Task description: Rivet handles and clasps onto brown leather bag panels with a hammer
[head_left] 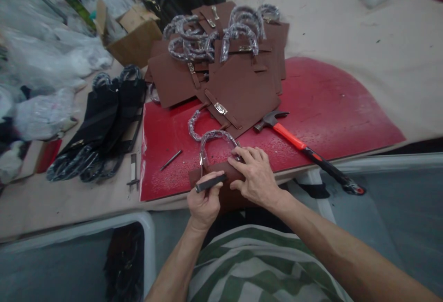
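While left hand (204,203) clenches punch (210,183) | right hand (254,175) presses panel (216,169), fingers spread, grasping nothing | hammer (301,147) unused | stack (228,62) apparently finished.

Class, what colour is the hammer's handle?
The hammer's handle is bright orange with a black grip, seen in the head view.
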### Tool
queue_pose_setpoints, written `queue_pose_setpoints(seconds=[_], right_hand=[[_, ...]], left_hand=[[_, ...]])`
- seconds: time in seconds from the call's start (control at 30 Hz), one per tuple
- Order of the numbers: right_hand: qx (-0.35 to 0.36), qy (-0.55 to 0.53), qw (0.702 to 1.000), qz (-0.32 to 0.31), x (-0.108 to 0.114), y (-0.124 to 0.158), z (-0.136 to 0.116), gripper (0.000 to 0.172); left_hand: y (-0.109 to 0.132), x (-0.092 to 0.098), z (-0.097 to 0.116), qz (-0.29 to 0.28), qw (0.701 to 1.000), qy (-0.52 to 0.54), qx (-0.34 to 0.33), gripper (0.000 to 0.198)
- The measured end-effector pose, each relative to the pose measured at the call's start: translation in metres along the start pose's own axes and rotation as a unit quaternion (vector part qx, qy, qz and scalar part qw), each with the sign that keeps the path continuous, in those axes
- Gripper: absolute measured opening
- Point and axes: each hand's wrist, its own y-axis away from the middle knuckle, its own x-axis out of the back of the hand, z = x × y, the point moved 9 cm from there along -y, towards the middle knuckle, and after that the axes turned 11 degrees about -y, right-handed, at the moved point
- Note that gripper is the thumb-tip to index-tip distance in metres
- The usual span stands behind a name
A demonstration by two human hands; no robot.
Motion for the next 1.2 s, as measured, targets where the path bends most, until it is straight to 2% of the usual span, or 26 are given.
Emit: queue_pose_setpoints(seconds=[0.17,0.43,0.63,0.83,0.9,0.97,1.03,1.07,1.13,1.2], right_hand=[[0.003,-0.004,1.0,0.001,0.0,0.0,0.0,0.065],[0.013,-0.005,1.0,0.008,0.001,-0.001,-0.001,0.064],[0.016,-0.01,1.0,0.01,0.002,0.001,0.0,0.064],[0.038,-0.037,0.999,0.0,0.003,0.001,-0.002,0.059],[0.067,-0.071,0.995,0.018,0.015,0.003,0.0,0.056],[0.071,-0.073,0.991,0.084,0.042,0.009,0.013,0.046],[0.013,-0.005,0.987,0.159,0.076,0.018,0.039,0.038],[-0.037,0.049,0.983,0.172,0.091,0.022,0.055,0.036],[-0.145,0.135,0.972,0.127,0.109,0.029,0.088,0.035],[-0.237,0.123,0.962,0.062,0.115,0.035,0.115,0.027]], left_hand=[[-0.008,-0.003,0.016,-0.002,0.998,-0.029,-0.051,0.02],[-0.011,-0.007,0.015,-0.005,0.996,-0.073,-0.055,0.017],[-0.014,-0.019,0.026,-0.003,0.988,-0.114,-0.104,0.016],[-0.016,-0.023,0.027,-0.007,0.986,-0.122,-0.113,0.016],[-0.016,-0.023,0.028,-0.009,0.985,-0.115,-0.125,0.015],[-0.017,-0.024,0.029,-0.008,0.984,-0.109,-0.139,0.014],[-0.017,-0.026,0.029,-0.01,0.984,-0.101,-0.143,0.014],[-0.018,-0.026,0.029,-0.008,0.985,-0.097,-0.141,0.014],[-0.019,-0.026,0.027,-0.002,0.988,-0.09,-0.127,0.013],[-0.02,-0.027,0.025,0.001,0.99,-0.088,-0.114,0.012]])
